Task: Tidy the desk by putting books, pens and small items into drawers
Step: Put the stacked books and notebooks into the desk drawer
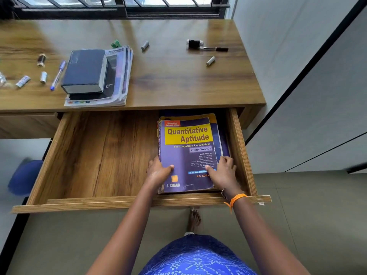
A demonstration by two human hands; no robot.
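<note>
A purple and yellow book titled Quantitative Aptitude lies on top of other books in the right part of the open wooden drawer. My left hand grips its lower left edge, thumb on the cover. My right hand grips its lower right edge. On the desk a thick dark book rests on a stack of magazines. A blue pen lies left of them.
Several batteries lie scattered on the desk. A black padlock with a key sits at the back right, a green clip behind the magazines. A blue chair stands left of the drawer. A white wall is on the right.
</note>
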